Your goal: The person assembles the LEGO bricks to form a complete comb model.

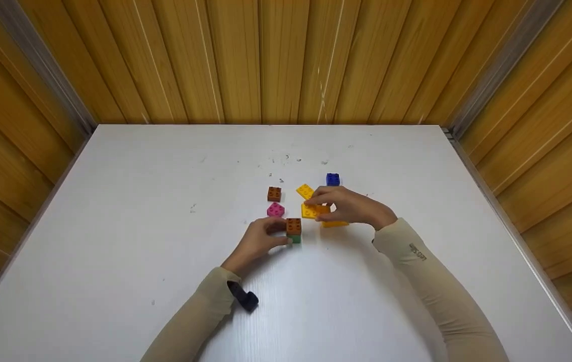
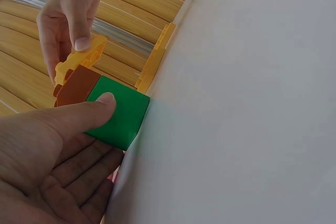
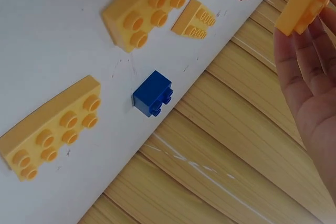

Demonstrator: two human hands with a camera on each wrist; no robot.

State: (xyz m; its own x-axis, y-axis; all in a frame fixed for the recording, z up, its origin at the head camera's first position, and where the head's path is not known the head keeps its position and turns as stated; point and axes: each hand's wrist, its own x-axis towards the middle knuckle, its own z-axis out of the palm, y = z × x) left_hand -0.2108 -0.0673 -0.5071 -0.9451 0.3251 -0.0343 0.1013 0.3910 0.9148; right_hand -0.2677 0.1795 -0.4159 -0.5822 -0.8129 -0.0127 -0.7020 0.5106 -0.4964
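My left hand holds a small stack at table level, a brown brick on top of a green brick. In the left wrist view its thumb presses on the green side, with the fingers behind. My right hand pinches a yellow brick between thumb and fingers. That yellow brick is off the table, close by the brown brick's studs in the left wrist view. Other yellow bricks lie under and around the right hand, partly covered by it in the head view.
Beyond the left hand lie a pink brick and another brown brick. A blue brick sits behind the right hand. The white table reaches back to a wood-look panel wall.
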